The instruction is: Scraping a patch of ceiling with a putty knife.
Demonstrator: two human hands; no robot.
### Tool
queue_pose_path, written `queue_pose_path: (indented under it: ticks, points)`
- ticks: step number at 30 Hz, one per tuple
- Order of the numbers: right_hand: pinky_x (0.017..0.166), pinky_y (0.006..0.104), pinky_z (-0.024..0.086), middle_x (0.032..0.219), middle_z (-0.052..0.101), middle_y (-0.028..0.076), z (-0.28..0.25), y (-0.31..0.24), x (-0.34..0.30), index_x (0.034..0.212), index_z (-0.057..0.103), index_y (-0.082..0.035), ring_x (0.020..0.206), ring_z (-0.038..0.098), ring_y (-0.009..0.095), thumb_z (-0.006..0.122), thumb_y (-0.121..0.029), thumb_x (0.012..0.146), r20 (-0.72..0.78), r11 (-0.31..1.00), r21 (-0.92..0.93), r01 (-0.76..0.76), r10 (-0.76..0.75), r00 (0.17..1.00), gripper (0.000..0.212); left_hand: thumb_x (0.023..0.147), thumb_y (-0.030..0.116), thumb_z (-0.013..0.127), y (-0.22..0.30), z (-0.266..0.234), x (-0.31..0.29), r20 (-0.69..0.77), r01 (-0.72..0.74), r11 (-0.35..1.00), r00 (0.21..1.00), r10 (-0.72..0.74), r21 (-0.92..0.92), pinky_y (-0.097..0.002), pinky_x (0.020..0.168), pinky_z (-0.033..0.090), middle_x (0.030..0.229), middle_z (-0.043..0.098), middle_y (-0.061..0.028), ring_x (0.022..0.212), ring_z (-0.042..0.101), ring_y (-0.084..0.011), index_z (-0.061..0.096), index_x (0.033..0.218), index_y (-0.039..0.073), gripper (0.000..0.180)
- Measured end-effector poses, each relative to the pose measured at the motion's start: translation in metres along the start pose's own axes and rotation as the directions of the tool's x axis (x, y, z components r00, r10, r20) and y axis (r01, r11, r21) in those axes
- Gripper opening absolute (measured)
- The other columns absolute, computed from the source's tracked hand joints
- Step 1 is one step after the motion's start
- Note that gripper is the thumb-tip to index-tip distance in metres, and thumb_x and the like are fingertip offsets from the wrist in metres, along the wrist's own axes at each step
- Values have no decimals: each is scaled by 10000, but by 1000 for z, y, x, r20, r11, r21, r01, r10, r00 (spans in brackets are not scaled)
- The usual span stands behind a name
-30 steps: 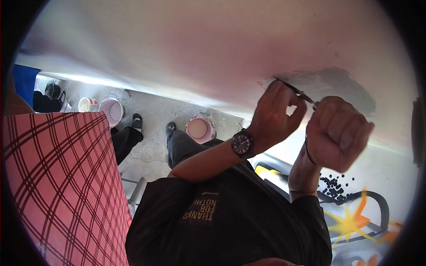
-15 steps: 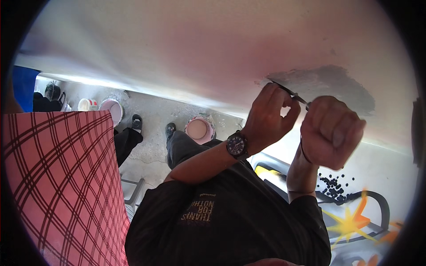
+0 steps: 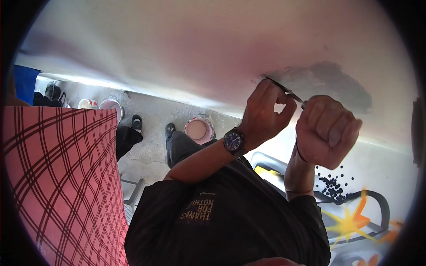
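The right hand [image 3: 329, 134] squeezes and the left hand [image 3: 264, 115] pinches the scraper [image 3: 296, 97], probably best kept flat at the gray patch's [image 3: 339, 84] left edge.

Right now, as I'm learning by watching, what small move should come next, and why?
Probably slide the thin, dark metal blade slightly left: its tip sits at the ragged left edge of the irregular grey patch, and the closed right hand grips its other end.

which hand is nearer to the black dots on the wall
Right. The right hand is above the black dots in view; the left hand is farther off, up and to the left.
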State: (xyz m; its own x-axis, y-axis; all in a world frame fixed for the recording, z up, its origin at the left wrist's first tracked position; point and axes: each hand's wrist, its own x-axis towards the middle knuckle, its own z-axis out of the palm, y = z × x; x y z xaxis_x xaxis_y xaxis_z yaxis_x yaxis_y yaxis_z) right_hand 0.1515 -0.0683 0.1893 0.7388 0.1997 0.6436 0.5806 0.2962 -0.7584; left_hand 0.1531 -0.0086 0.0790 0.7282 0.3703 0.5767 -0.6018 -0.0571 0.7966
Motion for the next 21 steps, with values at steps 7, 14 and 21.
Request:
queue_pose_path:
  ticks: [7,14,21]
  points:
    - [418,291,211,491,290,-10,6,12,6,592,303,-84,425,237,94,367,-130,1030,-142,991,-87,-98,85,986,445,762,7,701,-1,-3,-7,18,120,993,993,-120,24,-380,549,461,697,535,-102,640,563,-278,506,746,25,197]
    - [419,292,212,479,270,-23,11,4,4,595,298,-94,424,228,93,355,-158,1042,-62,999,-35,29,-31,998,455,770,4,695,10,-6,4,40,92,995,995,-90,-45,-367,548,476,701,549,-101,631,574,-264,518,755,27,179]
    - [428,284,227,478,261,-18,5,3,0,593,295,-100,422,238,103,365,-198,1060,-61,1000,-8,-8,7,998,482,779,2,692,2,-4,3,53,87,996,995,-86,-25,-371,545,482,705,552,-100,631,579,-258,516,749,28,180]
